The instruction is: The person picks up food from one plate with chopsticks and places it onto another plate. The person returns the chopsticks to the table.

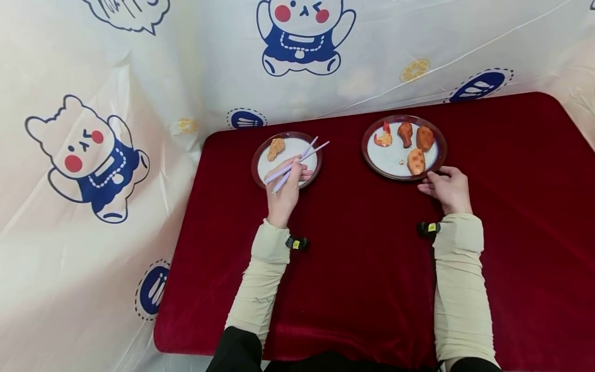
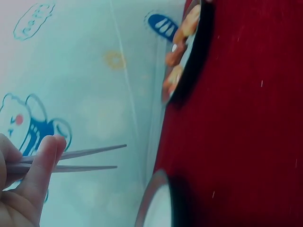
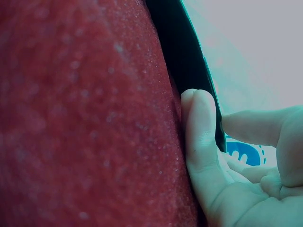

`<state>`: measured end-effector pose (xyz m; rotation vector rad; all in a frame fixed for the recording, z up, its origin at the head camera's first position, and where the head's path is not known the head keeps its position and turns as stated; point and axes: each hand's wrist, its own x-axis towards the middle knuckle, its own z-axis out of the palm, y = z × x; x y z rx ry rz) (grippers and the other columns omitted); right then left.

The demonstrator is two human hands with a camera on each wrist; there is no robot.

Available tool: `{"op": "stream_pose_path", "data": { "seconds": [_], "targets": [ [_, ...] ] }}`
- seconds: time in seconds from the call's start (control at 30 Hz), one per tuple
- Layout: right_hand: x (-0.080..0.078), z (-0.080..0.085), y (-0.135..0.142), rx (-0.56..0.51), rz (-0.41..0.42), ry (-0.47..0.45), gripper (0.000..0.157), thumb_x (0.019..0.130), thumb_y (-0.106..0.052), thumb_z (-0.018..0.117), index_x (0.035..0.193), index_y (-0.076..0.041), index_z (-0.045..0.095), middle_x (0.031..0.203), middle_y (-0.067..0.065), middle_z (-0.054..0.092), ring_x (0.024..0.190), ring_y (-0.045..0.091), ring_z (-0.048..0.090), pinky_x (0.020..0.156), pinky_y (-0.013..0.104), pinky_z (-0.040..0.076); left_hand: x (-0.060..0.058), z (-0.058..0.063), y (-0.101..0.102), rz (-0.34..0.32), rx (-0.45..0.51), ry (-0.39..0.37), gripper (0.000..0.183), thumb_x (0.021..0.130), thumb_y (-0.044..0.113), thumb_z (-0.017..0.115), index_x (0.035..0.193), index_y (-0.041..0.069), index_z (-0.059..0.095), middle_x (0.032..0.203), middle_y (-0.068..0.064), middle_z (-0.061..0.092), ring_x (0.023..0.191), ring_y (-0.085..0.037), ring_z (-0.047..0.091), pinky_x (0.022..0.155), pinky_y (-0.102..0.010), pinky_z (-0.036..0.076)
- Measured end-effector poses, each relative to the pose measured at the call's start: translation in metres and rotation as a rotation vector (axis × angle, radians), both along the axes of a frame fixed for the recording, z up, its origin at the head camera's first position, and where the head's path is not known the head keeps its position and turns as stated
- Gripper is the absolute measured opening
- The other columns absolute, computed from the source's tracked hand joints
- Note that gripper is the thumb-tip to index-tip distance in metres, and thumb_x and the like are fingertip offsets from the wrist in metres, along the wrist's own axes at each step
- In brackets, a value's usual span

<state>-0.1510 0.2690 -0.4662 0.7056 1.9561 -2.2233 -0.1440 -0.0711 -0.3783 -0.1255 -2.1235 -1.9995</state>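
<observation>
Purple chopsticks (image 1: 315, 150) are held in my left hand (image 1: 283, 199), their tips parted over the right side of the left plate (image 1: 255, 165). On that brown-rimmed plate lies a piece of fried chicken (image 1: 276, 148). In the left wrist view the chopsticks (image 2: 90, 168) show nothing between their tips. My right hand (image 1: 451, 191) pinches the near right rim of the right plate (image 1: 378, 156), thumb and fingers on either side of its edge (image 3: 189, 52). This plate bears a shrimp (image 1: 384, 137), a drumstick (image 1: 405, 133), a brown oval piece (image 1: 425, 138) and a golden spotted piece (image 1: 416, 161).
A dark red cloth (image 1: 362, 268) covers the table, with both plates near its far edge. Behind and to the left hangs a pale curtain (image 1: 223, 57) with cartoon prints. Small black wrist devices (image 1: 297, 243) are strapped at both cuffs.
</observation>
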Motion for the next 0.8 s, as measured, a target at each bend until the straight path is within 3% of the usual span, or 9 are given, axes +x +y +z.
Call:
{"op": "stream_pose_path", "data": {
  "seconds": [0.13,0.27,0.6,0.8],
  "targets": [
    [0.0,0.0,0.001,-0.026,-0.004,0.005,0.064,0.098,-0.008,0.049,0.149,0.008,0.014,0.07,-0.004,0.063,0.06,0.006,0.067,0.061,0.02,0.058,-0.005,-0.002,0.017,-0.048,0.009,-0.02,0.029,0.097,0.0,0.049,0.12,-0.014,0.06,0.097,-0.035,0.066,0.086,-0.043,0.069,0.075,-0.037,0.061],
    [0.0,0.001,0.001,-0.006,-0.001,0.009,0.062,0.099,-0.008,0.048,0.148,0.009,0.015,0.07,-0.004,0.062,0.06,0.006,0.067,0.061,0.02,0.058,-0.013,-0.012,0.032,-0.075,-0.013,-0.009,0.03,0.097,0.005,0.051,0.119,-0.012,0.062,0.096,-0.03,0.068,0.084,-0.036,0.072,0.074,-0.034,0.061],
    [-0.002,0.001,0.002,0.025,0.005,0.0,0.061,0.099,-0.007,0.048,0.148,0.009,0.016,0.072,-0.003,0.061,0.059,0.007,0.066,0.061,0.02,0.058,-0.021,-0.006,0.073,-0.122,-0.004,-0.077,0.029,0.097,0.004,0.051,0.117,-0.014,0.062,0.094,-0.03,0.069,0.082,-0.035,0.072,0.071,-0.034,0.061],
    [-0.002,0.0,0.002,0.046,0.003,-0.015,0.061,0.099,-0.009,0.048,0.149,0.008,0.017,0.073,-0.002,0.061,0.059,0.007,0.067,0.062,0.02,0.059,-0.032,-0.018,0.095,-0.162,0.019,-0.122,0.03,0.097,0.006,0.052,0.118,-0.013,0.062,0.095,-0.032,0.068,0.079,-0.033,0.073,0.071,-0.034,0.061]
  ]
}}
